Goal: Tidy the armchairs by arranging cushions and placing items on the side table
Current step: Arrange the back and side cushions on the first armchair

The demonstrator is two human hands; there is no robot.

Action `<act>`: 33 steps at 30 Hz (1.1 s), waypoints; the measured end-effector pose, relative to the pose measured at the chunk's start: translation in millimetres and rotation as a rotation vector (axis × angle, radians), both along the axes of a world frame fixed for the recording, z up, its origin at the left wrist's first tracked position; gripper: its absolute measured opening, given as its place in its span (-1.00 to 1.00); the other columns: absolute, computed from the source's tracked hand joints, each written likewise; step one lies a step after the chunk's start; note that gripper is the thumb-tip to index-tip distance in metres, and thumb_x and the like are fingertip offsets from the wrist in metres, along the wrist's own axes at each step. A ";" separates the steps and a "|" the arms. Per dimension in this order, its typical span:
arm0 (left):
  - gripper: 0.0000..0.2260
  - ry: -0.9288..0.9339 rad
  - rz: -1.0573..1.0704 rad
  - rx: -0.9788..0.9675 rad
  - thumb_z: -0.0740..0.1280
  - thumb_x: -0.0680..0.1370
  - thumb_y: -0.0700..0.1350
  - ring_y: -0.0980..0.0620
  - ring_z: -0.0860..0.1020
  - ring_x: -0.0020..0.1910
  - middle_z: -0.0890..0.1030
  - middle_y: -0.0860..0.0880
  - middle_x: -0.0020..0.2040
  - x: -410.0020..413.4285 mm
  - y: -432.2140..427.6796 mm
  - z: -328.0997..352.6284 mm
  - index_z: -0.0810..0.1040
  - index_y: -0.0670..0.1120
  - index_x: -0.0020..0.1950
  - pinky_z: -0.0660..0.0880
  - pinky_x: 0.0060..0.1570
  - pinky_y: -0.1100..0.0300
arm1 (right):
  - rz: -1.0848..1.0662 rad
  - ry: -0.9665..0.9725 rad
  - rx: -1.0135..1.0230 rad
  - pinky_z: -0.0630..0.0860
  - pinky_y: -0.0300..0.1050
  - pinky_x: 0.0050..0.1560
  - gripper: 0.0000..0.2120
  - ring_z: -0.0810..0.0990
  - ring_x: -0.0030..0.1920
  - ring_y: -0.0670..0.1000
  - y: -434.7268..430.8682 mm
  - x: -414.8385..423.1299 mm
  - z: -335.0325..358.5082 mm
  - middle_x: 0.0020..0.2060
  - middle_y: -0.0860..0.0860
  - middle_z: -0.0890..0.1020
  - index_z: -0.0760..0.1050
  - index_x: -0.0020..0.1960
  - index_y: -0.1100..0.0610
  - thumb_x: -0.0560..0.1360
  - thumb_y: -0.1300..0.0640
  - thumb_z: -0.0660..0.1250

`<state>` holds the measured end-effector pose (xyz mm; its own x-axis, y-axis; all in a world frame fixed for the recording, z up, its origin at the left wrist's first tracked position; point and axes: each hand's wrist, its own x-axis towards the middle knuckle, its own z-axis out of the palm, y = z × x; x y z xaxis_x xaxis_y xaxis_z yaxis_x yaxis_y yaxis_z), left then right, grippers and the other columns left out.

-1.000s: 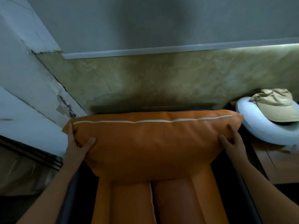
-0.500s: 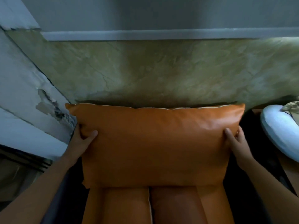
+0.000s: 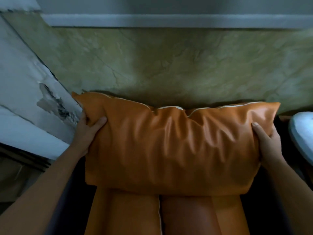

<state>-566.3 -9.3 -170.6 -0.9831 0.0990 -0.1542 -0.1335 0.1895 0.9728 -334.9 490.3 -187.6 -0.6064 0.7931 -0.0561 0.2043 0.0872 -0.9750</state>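
The upper half of the view is filled by a greenish veined stone panel (image 3: 169,65), capped by a pale moulding (image 3: 169,22); a white wall (image 3: 25,99) with flaked paint is seen at the left. Below, an armchair (image 3: 71,200) is seen from above: two orange seat pads (image 3: 125,214) lie side by side, parted by a pale piped seam and flanked by dark arms. An orange leather-look cushion (image 3: 169,146) is held across the back of the seat, its lower edge overlapping the rear of the seat pads and its piped top edge, sagging in the middle, set close against the stone panel. Its left corner reaches the flaked wall; its right corner ends just short of a white rounded object (image 3: 301,133) at the frame edge, with a dark gap between. The cushion is gripped by both hands: the left hand (image 3: 86,131) is curled round the left end, thumb on the front face, fingers hidden behind, and the right hand (image 3: 267,143) is curled round the right end likewise
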 end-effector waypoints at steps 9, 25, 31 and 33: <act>0.02 0.005 -0.046 -0.289 0.47 0.31 0.42 -0.02 0.38 0.47 0.31 0.03 0.57 -0.2 -10.3 -32.6 0.03 0.18 0.62 0.34 0.45 -0.15 | 0.014 -0.161 0.231 0.36 -0.06 0.37 -0.46 0.49 0.37 0.08 -5.9 -2.0 -21.9 0.36 0.08 0.54 0.32 0.53 -0.03 0.59 -0.04 0.37; -0.23 0.386 -0.160 -0.928 0.06 0.48 0.51 -0.03 -0.16 0.64 -0.03 0.05 0.67 10.8 32.2 -51.4 0.09 0.20 0.63 -0.19 0.47 -0.42 | 0.220 -0.466 0.857 -0.11 0.53 0.44 -0.33 -0.06 0.63 0.23 -36.4 -19.2 -47.6 0.63 -0.01 0.16 0.24 0.57 -0.15 0.50 -0.35 0.10; -0.26 0.313 -0.218 -0.961 0.10 0.52 0.47 -0.02 -0.18 0.64 -0.06 0.06 0.67 -4.2 42.3 -64.2 0.03 0.22 0.63 -0.19 0.46 -0.42 | 0.292 -0.546 0.761 -0.14 0.49 0.47 -0.32 -0.11 0.64 0.13 -28.5 -38.2 -62.9 0.63 -0.10 0.10 0.15 0.58 -0.23 0.50 -0.39 0.05; -0.26 0.295 -0.238 -0.988 0.09 0.52 0.47 -0.02 -0.17 0.64 -0.05 0.06 0.67 1.6 38.8 -60.6 0.02 0.22 0.63 -0.16 0.48 -0.41 | 0.303 -0.582 0.751 -0.13 0.48 0.48 -0.31 -0.11 0.64 0.12 -29.9 -29.9 -59.8 0.63 -0.11 0.10 0.14 0.58 -0.25 0.49 -0.41 0.04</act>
